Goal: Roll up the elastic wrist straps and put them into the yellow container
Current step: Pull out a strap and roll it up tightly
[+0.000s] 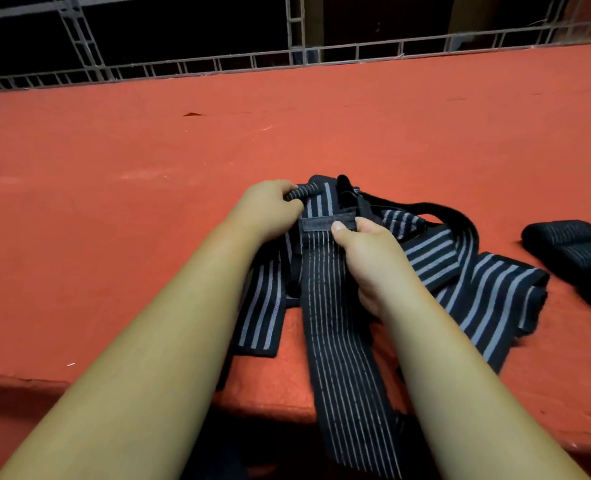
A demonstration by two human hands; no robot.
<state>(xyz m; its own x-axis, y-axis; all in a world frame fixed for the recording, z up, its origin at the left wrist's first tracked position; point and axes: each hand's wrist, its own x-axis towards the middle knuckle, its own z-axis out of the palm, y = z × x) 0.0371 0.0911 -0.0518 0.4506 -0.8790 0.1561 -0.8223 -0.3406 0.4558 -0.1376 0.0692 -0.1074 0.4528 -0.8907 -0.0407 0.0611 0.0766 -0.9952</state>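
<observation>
Item: striped elastic strap (325, 306), laid lengthwise on the red ledge (148, 168), tail hung over the near edge. Its far end, a small roll just begun (304, 192), was pinched by the left hand (270, 209). The flat band below was pinched by the right hand (370, 258), probably to give tension for rolling. Loose straps (488, 292) were heaped alongside, and finished rolls (564, 240) were set apart at right. No yellow container was seen.

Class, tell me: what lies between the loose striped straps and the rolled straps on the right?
Only bare red surface, shown in the head view; loose straps and rolled straps lie apart.
</observation>
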